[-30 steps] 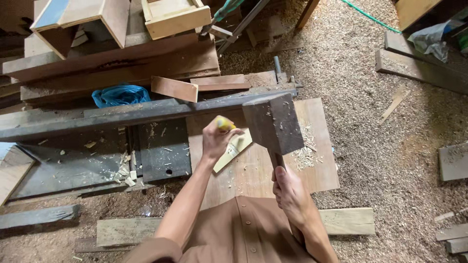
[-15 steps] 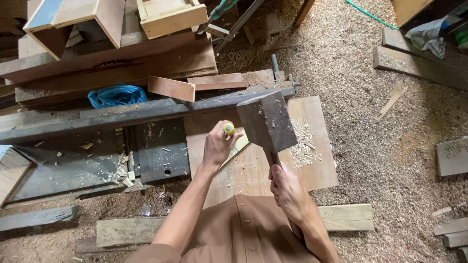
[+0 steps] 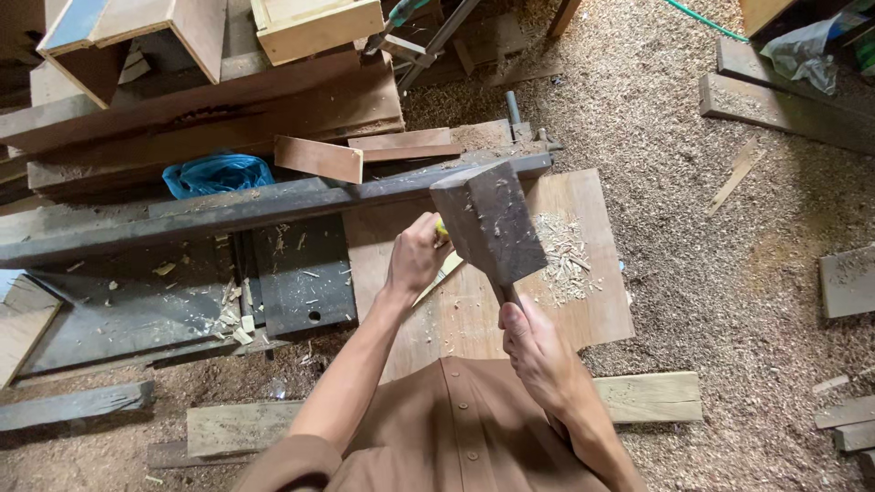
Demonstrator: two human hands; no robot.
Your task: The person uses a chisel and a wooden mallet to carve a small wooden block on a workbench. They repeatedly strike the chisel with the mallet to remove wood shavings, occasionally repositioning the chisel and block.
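Since a second before, the mallet (image 3: 490,221) had risen off the board (image 3: 583,301) — its dark head hung above the yellow-handled chisel (image 3: 441,230). Right hand (image 3: 533,351) fingers were clamped on its handle, left hand (image 3: 416,256) wrapped around the chisel — another blow looked ready.

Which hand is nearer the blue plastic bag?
Left. The left hand grips a yellow-handled tool right of the blue plastic bag; the right hand holds the dark wooden mallet, farther right.

One head-worn camera looks steeply down, close over the plywood board (image 3: 583,301).
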